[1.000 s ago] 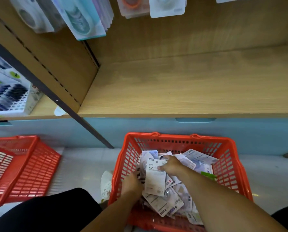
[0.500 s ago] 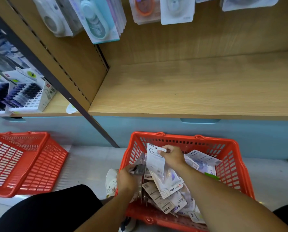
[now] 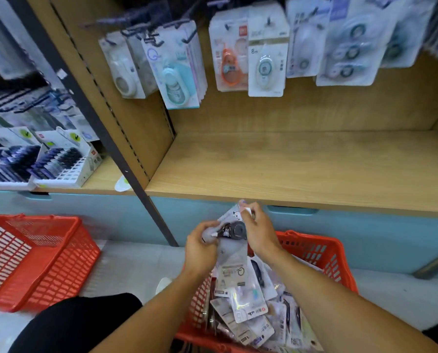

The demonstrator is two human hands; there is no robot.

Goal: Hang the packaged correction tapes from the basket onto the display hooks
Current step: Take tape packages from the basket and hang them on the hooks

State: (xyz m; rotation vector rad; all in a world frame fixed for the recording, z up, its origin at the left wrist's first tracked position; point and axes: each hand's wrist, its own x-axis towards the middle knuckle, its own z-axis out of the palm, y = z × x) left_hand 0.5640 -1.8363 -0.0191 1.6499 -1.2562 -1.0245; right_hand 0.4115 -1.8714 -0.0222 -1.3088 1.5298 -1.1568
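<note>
Orange-red plastic lattice forms the shopping basket [image 3: 317,253] at the near right, heaped with flat carded correction-tape packets [image 3: 251,309] lying at all angles. Above its far-left rim both hands are raised with a small bunch of packets between them. The left hand [image 3: 200,253] has its fingers curled round the left edge of the bunch, and its grip closes on the cards at about mid-height. The right hand [image 3: 257,231] pinches the top corner of a white card holding a dark round correction tape [image 3: 235,229] between thumb and fingertips. That front packet stands roughly upright, its long axis running near to far, with the hang end pointing away toward the shelf and the lower end pointing down into the basket. A longer pale card [image 3: 233,266] hangs below it, trailing into the heap.

Farther off, the wooden shelf board [image 3: 289,169] lies bare beneath a row of black display hooks [image 3: 187,36] already carrying blister-packed correction tapes [image 3: 177,72], which hang with their long axes vertical. A second red plastic basket [image 3: 32,258] sits on the floor at the left, well apart from the first. White display boxes of dark pens [image 3: 60,161] stand on the shelf in the left bay.
</note>
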